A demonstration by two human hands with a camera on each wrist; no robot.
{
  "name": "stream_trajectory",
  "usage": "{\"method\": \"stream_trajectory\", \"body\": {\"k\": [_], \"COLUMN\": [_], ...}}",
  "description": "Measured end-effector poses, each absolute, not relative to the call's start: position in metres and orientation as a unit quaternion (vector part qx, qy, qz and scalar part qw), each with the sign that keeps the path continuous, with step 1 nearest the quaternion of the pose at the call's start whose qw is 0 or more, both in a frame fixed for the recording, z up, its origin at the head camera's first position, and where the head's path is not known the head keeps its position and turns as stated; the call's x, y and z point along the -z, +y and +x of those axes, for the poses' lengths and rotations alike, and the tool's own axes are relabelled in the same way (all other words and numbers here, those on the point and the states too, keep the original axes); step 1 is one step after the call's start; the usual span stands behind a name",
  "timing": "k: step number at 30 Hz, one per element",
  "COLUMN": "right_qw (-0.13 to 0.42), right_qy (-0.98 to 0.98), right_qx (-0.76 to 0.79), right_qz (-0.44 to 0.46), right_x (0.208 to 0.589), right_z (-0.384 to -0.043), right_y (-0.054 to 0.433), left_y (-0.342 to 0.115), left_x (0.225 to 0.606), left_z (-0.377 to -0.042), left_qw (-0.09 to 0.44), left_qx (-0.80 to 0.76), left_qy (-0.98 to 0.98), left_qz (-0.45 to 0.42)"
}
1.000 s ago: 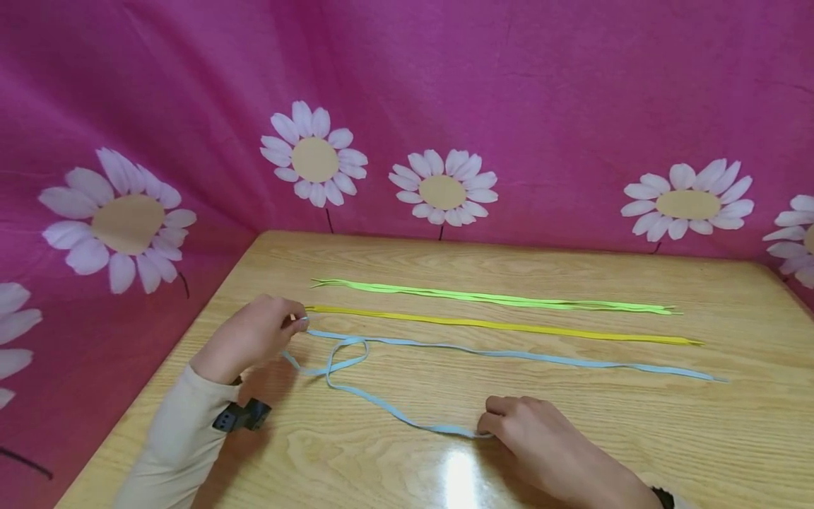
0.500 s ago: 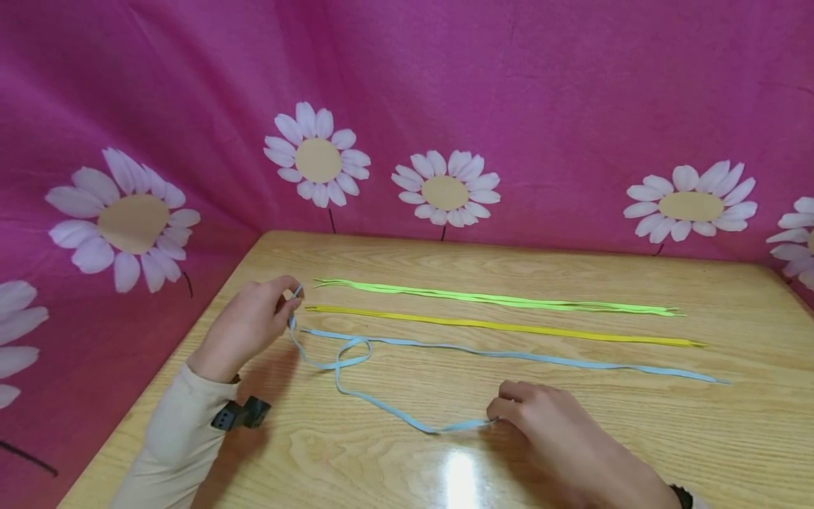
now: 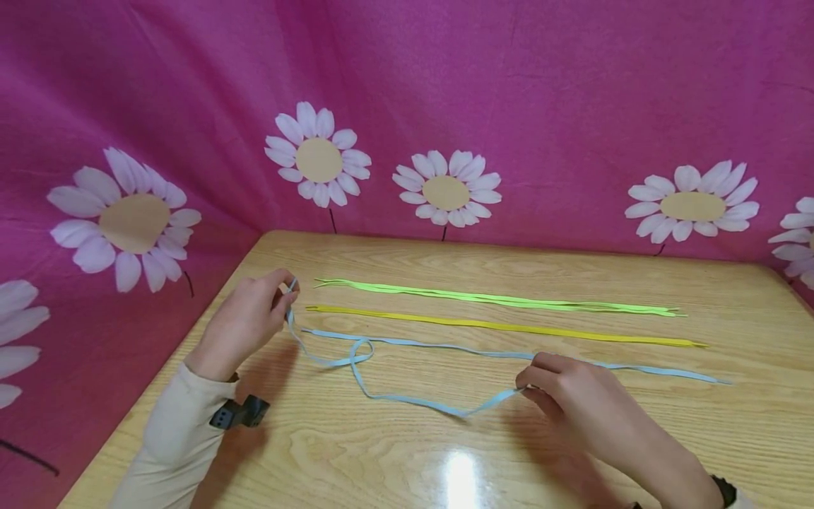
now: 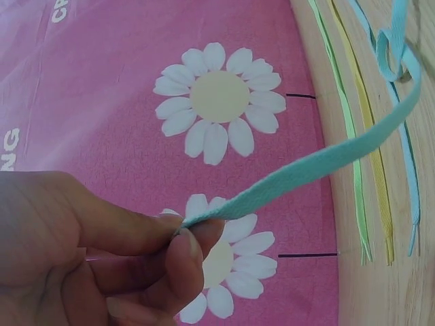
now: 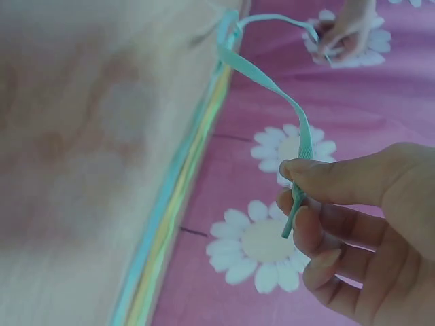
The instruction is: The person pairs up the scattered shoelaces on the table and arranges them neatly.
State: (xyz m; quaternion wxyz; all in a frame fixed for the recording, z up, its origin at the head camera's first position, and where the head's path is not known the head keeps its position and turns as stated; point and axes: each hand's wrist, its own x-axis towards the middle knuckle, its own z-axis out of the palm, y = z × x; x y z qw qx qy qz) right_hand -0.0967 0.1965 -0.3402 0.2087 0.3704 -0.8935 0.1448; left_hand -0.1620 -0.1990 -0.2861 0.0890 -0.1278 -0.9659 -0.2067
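Observation:
Between thumb and fingertips, my left hand [image 3: 244, 322] pinches one end of a light blue shoelace [image 3: 413, 401], raised off the table at the left. My right hand [image 3: 591, 403] pinches the other end, and in the right wrist view the lace's tip [image 5: 291, 221] pokes out below the fingers. The lace sags between the hands, with a small loop near its left part. Just beyond it lies a second light blue shoelace [image 3: 439, 345], stretched out flat and partly covered by my right hand in the head view. Behind that runs a yellow shoelace [image 3: 483, 325], then light green shoelaces [image 3: 470, 297].
The wooden table [image 3: 356, 466] has a glossy light reflection near its front. A pink cloth [image 3: 540, 106] with white daisies hangs along the back and left edges. A black wrist camera [image 3: 240, 413] sits on my left wrist.
My right hand has risen and moved forward and right with its lace end. The left hand has lifted its end slightly up and left. The lace's loop has become smaller.

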Motion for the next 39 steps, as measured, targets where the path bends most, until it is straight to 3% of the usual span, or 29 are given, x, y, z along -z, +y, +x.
{"method": "stream_trajectory", "body": {"k": [9,39], "right_qw": [0.275,0.325], "right_qy": [-0.88,-0.894], "right_qx": [-0.127,-0.126], "right_qz": [0.365,0.283], "right_x": [0.324,0.288], "right_z": [-0.105,-0.109], "right_y": [0.22,0.29], "left_y": [-0.201,-0.204], "left_x": [0.286,0.283], "left_z": [-0.163,-0.164], "left_qw": [0.097,0.097], "left_qx": [0.211,0.215], "left_qy": [-0.964,-0.963], "left_qz": [-0.131,-0.13]}}
